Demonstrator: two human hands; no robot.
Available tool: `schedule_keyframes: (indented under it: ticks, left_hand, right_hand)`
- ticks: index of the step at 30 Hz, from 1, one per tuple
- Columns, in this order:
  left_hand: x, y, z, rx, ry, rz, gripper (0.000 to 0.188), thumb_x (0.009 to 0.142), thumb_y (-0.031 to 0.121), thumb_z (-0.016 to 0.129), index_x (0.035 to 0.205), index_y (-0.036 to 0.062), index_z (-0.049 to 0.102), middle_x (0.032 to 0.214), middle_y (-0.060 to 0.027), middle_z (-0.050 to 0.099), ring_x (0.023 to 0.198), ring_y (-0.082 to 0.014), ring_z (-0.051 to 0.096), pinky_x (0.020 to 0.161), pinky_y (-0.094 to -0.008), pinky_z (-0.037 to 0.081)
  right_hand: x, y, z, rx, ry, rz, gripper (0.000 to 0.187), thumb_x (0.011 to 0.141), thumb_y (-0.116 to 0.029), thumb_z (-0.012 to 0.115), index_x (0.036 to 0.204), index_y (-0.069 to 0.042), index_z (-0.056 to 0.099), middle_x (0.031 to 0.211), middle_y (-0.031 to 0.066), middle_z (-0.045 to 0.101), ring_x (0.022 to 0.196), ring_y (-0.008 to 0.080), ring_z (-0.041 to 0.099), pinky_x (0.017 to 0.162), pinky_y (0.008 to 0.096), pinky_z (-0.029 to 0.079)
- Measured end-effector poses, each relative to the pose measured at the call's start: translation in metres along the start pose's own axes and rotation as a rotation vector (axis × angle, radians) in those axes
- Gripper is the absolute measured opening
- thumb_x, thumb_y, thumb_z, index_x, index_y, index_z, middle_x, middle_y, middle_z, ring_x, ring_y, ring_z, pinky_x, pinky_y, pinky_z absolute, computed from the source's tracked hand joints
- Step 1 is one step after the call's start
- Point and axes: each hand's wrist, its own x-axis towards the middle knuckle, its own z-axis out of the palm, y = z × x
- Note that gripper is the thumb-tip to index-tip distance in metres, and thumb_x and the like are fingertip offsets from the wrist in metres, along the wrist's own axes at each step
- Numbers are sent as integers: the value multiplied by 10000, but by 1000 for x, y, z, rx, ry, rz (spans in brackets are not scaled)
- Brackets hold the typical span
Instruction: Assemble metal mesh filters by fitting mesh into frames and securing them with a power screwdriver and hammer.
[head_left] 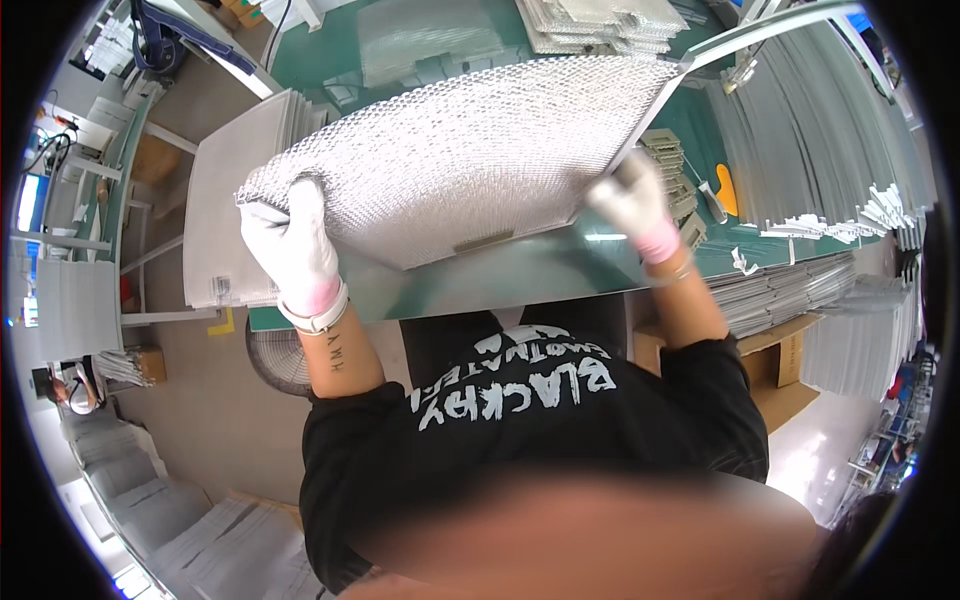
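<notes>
A wide silvery metal mesh panel is tilted up over the green tabletop. My left hand, in a white glove, is closed on the panel's left corner, with the thumb on the mesh face. A pale narrow strip runs along the panel's right edge. By the lower end of that edge is my right hand, also gloved in white. It is smeared by motion and its fingers look bent, but whether they grip the edge cannot be made out. A small tan rectangle shows near the panel's lower edge.
Flat panels stand stacked at the left. More mesh panels lie at the back. Tall stacked sheets fill the right side. Beige slotted pieces, a yellow-handled tool and a cardboard box are on my right.
</notes>
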Motion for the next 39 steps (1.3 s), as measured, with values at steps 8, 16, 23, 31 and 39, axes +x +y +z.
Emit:
schedule_keyframes:
  ticks: [8,16,23,31,39]
  left_hand:
    - [-18,18,6,-150,-216,249,74,867,39,602,850,-31,619,788,-93,631,675,-188,589,658,-339,500]
    - [-16,27,-16,-639,-1158,552,647,1050,473,313,757,-49,559,682,-147,586,480,-203,552,374,-279,342]
    - [-28,11,13,-264,-564,369,288,913,208,630,748,-12,545,611,-103,553,525,-237,558,496,-356,441]
    - [-14,-13,15,-112,-305,-15,146,880,108,679,960,-13,658,889,-61,638,774,-134,560,699,-270,445]
    - [-1,8,24,127,-352,2,96,894,77,663,950,2,644,761,42,588,657,-65,499,595,-235,409]
  right_hand:
    - [15,-47,10,12,224,-282,103,859,12,606,961,28,609,884,91,648,780,146,599,741,265,485]
    - [-32,-60,-2,223,-187,-488,211,933,-281,658,968,-73,657,840,138,704,769,261,707,655,375,571]
    - [-13,-72,9,-6,360,-521,1129,792,15,743,1535,-187,-83,1135,189,597,783,245,668,661,383,594]
    - [31,-135,-27,-704,134,-616,1080,795,-121,797,1533,26,23,962,179,708,734,183,687,690,281,555]
    - [24,-121,-34,-665,300,-525,1233,735,-108,843,1522,26,-96,995,145,695,668,106,631,686,238,532]
